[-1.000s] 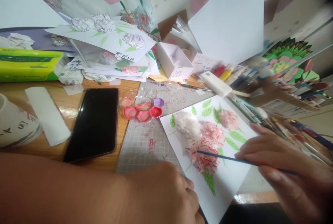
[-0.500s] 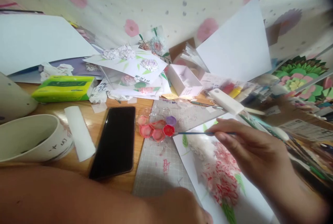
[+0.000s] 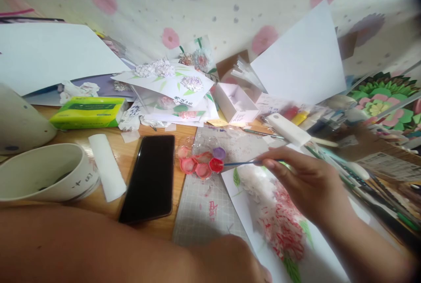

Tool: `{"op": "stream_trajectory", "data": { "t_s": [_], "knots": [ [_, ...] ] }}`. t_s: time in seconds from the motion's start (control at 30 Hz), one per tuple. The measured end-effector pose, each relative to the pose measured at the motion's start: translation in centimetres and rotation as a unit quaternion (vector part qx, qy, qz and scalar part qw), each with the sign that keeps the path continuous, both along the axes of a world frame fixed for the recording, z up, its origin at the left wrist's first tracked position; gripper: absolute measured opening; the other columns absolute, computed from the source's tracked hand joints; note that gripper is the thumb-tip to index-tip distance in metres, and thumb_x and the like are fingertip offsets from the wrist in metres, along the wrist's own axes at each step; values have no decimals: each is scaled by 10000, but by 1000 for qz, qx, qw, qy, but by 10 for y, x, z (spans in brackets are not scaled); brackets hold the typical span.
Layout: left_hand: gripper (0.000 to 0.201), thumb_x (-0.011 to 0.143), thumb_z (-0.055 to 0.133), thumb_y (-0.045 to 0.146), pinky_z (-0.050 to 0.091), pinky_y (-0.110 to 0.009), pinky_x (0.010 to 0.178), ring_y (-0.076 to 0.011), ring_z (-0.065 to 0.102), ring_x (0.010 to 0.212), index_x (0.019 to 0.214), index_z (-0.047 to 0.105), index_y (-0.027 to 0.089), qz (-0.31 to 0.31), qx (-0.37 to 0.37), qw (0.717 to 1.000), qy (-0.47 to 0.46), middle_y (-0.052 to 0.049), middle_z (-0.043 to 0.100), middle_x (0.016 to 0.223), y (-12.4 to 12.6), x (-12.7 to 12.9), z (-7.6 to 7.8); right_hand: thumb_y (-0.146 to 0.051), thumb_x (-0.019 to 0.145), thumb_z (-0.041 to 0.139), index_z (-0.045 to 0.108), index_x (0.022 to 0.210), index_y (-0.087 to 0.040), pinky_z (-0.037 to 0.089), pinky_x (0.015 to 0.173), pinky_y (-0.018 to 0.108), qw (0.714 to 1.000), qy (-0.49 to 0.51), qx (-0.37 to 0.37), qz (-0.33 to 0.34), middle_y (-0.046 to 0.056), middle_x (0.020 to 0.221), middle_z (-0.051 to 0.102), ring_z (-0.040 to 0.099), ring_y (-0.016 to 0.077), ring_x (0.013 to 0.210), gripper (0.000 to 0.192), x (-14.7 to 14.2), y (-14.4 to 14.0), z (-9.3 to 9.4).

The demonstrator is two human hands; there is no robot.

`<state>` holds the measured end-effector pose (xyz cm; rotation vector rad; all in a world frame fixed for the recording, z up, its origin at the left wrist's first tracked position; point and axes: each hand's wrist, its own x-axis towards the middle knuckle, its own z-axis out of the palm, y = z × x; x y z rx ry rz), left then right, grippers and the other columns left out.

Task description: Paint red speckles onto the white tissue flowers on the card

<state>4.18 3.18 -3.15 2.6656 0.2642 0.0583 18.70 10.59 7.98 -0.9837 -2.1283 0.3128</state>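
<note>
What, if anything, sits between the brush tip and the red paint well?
Nothing visible. The right hand holds the paintbrush level, its tip at the rim of the red paint well in the palette. The flower sheet lies below the hand, not in the way.

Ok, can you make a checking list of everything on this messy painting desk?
Surface: wooden desk with a grey cutting mat.
Job's things: thin brush, tip at the red well of the paint palette; flower picture on white paper.
Clutter: black phone, white bowl, green tissue pack, open white box, stacked flower cards.
Hands: right hand pinches the brush; left hand rests on the mat's near edge.
Cables: nothing seen.
Surroundings: flower-printed wall.
</note>
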Motion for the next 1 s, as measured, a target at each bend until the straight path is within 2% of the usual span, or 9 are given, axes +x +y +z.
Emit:
{"op": "stream_trajectory", "data": {
  "t_s": [0.17, 0.3, 0.37, 0.43, 0.53, 0.6, 0.7, 0.9, 1.0],
  "knots": [
    [258, 868, 772, 176, 413, -202, 420, -43, 662, 734, 733, 551, 170, -24, 32, 999, -7, 54, 740, 910, 0, -5, 4, -288, 924, 697, 783, 836, -235, 559, 626, 190, 1000, 17, -16, -4, -22, 758, 781, 718, 115, 664, 134, -2, 0, -5],
    [121, 919, 727, 291, 538, -296, 590, -156, 711, 979, 902, 665, 188, -17, 59, 997, -40, 38, 738, 955, -9, -20, 38, -310, 906, 724, 790, 827, -240, 561, 651, 242, 999, 41, -28, -23, -15, 752, 779, 698, 131, 652, 125, 3, -4, 2],
    [111, 880, 737, 245, 511, -352, 517, -207, 682, 802, 865, 646, 182, -16, 76, 996, -53, -1, 683, 834, -13, -27, 56, -319, 900, 746, 793, 824, -242, 534, 634, 249, 994, 84, -25, -67, -13, 749, 772, 656, 118, 621, 118, 15, -9, 10],
    [95, 870, 716, 188, 564, -353, 589, -217, 677, 777, 851, 623, 192, -15, 116, 992, -44, -15, 687, 857, -14, -31, 66, -298, 914, 735, 791, 834, -234, 499, 610, 268, 981, 160, -16, -106, 7, 747, 756, 633, 125, 629, 117, 30, -17, 18],
    [147, 838, 746, 196, 568, -345, 606, -211, 693, 805, 811, 601, 201, -2, 139, 988, -71, -7, 701, 871, -13, -31, 63, -225, 931, 692, 784, 829, -232, 535, 700, 304, 971, 225, -38, -78, 32, 783, 742, 680, 162, 749, 138, 54, -34, 23],
    [200, 825, 782, 250, 538, -349, 572, -194, 692, 813, 796, 590, 205, 18, 144, 985, -91, 12, 698, 864, -13, -29, 54, -200, 948, 663, 787, 842, -254, 559, 858, 312, 978, 186, -82, -58, 28, 820, 743, 705, 172, 872, 172, 64, -45, 22],
    [222, 828, 788, 306, 516, -355, 548, -182, 685, 810, 816, 588, 212, 1, 130, 988, -86, 25, 703, 890, -12, -26, 46, -186, 957, 637, 784, 881, -307, 552, 948, 305, 984, 136, -95, -70, 0, 831, 738, 697, 156, 875, 205, 66, -58, 18],
    [216, 836, 783, 312, 530, -352, 582, -184, 670, 820, 851, 592, 212, 0, 125, 990, -61, 30, 677, 869, -13, -28, 54, -197, 947, 644, 766, 891, -320, 547, 1015, 319, 990, 70, -94, -77, -9, 898, 762, 716, 170, 903, 182, 54, -66, 19],
    [211, 843, 776, 327, 543, -352, 600, -182, 681, 834, 864, 599, 214, -12, 108, 993, -49, 30, 690, 890, -12, -30, 56, -216, 955, 635, 764, 876, -323, 542, 1030, 326, 989, 94, -92, -73, -11, 861, 743, 708, 177, 905, 186, 56, -66, 19]
  ]
}}
